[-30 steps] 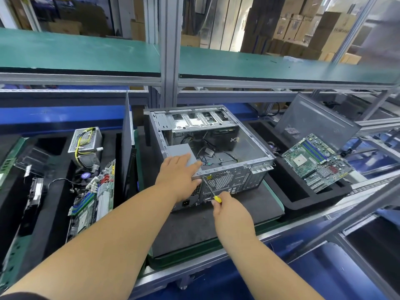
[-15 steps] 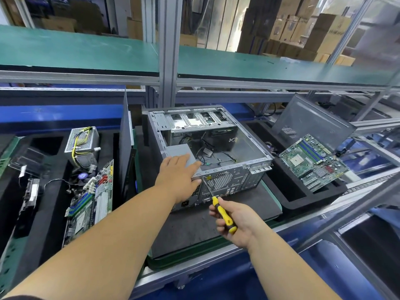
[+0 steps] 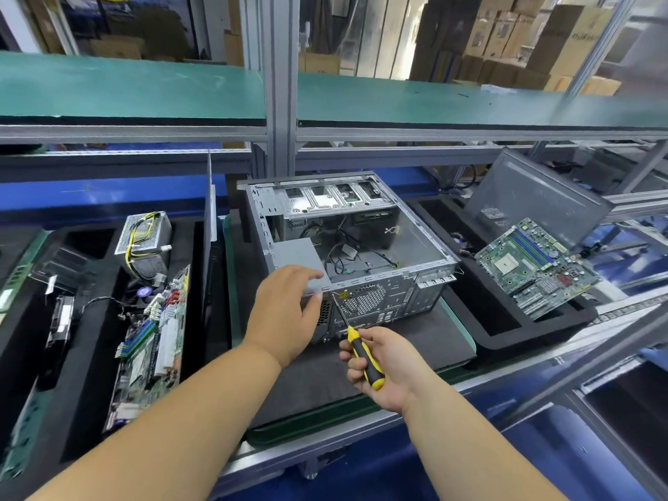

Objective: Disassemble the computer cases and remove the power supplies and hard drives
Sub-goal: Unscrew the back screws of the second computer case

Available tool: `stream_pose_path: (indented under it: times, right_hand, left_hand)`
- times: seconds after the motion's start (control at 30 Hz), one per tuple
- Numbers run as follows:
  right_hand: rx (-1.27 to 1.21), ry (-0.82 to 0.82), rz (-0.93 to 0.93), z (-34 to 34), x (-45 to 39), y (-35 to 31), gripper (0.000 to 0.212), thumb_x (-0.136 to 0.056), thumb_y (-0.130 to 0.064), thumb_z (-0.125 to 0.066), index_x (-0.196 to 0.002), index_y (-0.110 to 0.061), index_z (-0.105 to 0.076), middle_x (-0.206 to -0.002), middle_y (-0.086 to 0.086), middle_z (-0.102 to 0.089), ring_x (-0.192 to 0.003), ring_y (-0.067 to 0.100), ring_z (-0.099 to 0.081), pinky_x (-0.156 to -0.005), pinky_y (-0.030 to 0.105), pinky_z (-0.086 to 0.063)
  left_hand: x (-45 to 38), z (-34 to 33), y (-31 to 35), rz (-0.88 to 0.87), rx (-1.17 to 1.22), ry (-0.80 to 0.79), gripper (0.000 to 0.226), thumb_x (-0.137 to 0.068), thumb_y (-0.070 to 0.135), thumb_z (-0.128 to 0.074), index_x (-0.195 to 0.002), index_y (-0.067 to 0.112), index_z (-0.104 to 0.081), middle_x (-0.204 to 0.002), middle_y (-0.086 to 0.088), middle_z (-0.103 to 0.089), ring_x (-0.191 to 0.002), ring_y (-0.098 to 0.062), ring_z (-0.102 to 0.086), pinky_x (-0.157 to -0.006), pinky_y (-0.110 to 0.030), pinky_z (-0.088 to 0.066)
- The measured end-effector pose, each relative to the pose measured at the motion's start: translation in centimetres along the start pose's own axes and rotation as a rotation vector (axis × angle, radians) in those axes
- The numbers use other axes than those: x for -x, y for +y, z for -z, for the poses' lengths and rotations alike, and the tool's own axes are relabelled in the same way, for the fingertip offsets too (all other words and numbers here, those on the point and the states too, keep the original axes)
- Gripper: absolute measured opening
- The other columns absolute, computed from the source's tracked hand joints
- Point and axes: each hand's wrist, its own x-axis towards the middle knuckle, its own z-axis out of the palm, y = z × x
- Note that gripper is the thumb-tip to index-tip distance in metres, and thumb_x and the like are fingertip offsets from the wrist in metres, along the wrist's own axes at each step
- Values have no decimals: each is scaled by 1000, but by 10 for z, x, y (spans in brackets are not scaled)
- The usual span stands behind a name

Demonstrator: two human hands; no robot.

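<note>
An open grey computer case [image 3: 397, 283] lies on its side on a dark mat [image 3: 415, 345], its inside showing loose cables. A grey power supply [image 3: 296, 253] sits in the case's near left corner. My left hand [image 3: 285, 312] rests over that corner, fingers on the power supply and thumb on the rear panel. My right hand [image 3: 379, 363] grips a yellow and black screwdriver [image 3: 361, 352]. Its tip touches the rear panel near the fan grille.
A black foam tray [image 3: 90, 356] on the left holds a removed power supply [image 3: 144, 233], a motherboard [image 3: 151, 341] and small parts. A side panel [image 3: 209, 226] stands upright between tray and case. On the right, another tray [image 3: 506, 327] holds a motherboard [image 3: 535, 265] and a leaning panel [image 3: 531, 197].
My right hand has drawn back toward me, and more of the screwdriver's handle shows. My left hand has stayed on the case corner.
</note>
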Motion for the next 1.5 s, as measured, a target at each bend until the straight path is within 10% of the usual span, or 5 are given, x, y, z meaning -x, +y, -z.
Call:
stream_pose_path:
  times: [0.23, 0.47, 1.3, 1.5]
  right_hand:
    - [4, -75, -5, 2, 1, -3, 25, -102, -19, -50, -90, 0, -62, -66, 7, -57, -50, 11, -46, -51, 23, -44]
    - [50, -77, -20, 4, 1, -5, 23, -100, -18, -57, -84, -5, -65, -63, 4, -55, -48, 12, -48, -49, 23, -44]
    - [104, -213, -117, 18, 1, -14, 14, -98, -22, -60, -91, -10, -63, -65, 2, -60, -46, 13, -50, -45, 21, -38]
    - [150, -161, -87, 17, -4, -12, 10, -96, -20, -63, -89, -13, -62, -61, 0, -57, -44, 12, -46, -47, 22, -35]
  left_hand:
    - [18, -22, 34, 521, 320, -84, 17, -93, 34, -59, -79, 29, -67, -75, 11, -69, -77, -12, -66, -74, -34, -54]
    - [-12, -41, 54, 1272, 848, -1, 21, -90, 29, -70, -86, 9, -69, -73, -3, -75, -53, -11, -65, -43, -19, -42]
    - [-20, -52, 72, 1326, 990, 224, 19, -96, 21, -63, -86, 6, -67, -51, 5, -65, -35, -2, -54, -35, -14, -41]
    - [-22, -51, 75, 1326, 1052, 271, 13, -96, 12, -62, -86, 3, -64, -54, 1, -66, -42, -3, -60, -53, -16, -48]
